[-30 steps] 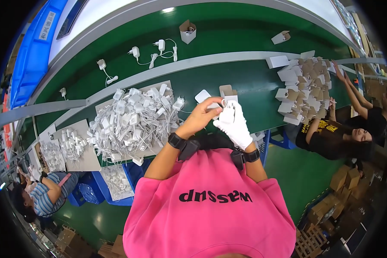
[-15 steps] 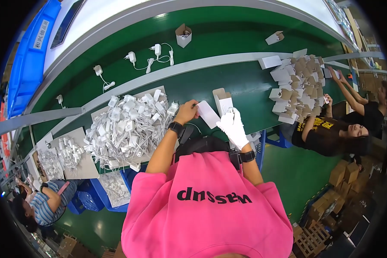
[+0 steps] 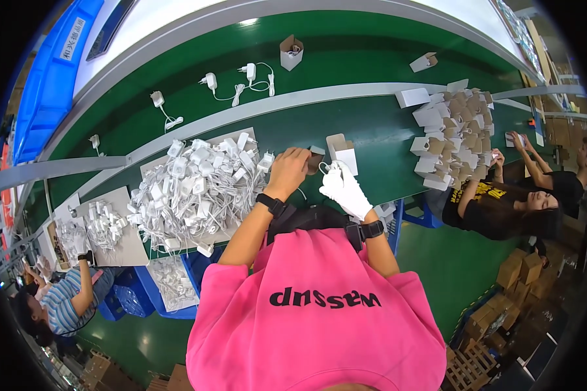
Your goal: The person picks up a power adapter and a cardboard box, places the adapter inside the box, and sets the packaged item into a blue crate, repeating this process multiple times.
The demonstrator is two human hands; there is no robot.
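My bare left hand (image 3: 289, 173) is closed around a small open carton (image 3: 314, 160), whose brown inside shows. Right beside it, my white-gloved right hand (image 3: 346, 191) pinches a looped white charger cable (image 3: 324, 167) close to the carton's mouth. How much of the charger is hidden by the glove I cannot tell. Just beyond the glove stands another white carton (image 3: 346, 156) with its flap up. To the left of my left hand lies a large heap of white chargers (image 3: 195, 189) with bundled cables.
Many open white cartons (image 3: 453, 130) crowd the bench at right, beside two co-workers (image 3: 502, 202). A grey rail (image 3: 274, 104) crosses the green bench; single chargers (image 3: 209, 81) and a carton (image 3: 291, 53) lie beyond it. Another co-worker (image 3: 72, 303) sits at far left.
My left hand has turned the carton, so its open brown end now shows. My right hand has shifted left, away from the standing carton, with the cable loop now visible.
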